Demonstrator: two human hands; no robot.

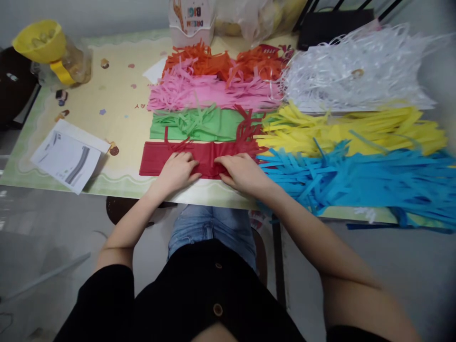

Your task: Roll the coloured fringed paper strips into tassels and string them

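A long red fringed paper strip (156, 158) lies along the near edge of the table (117, 118). My left hand (177, 171) and my right hand (243, 173) both rest on its middle, fingers curled and pinching the red paper between them. The strip's cut fringe (246, 133) fans up at its right end. Just beyond it lies a green fringed strip (192, 124), then a pink one (210, 92) and an orange one (228, 64).
Heaps of blue (356, 178), yellow (356, 130) and white (356, 76) paper strips fill the table's right side. A printed sheet (67, 156) lies at the front left, a yellow-lidded jar (53, 52) at the back left, a white holder (192, 21) at the back.
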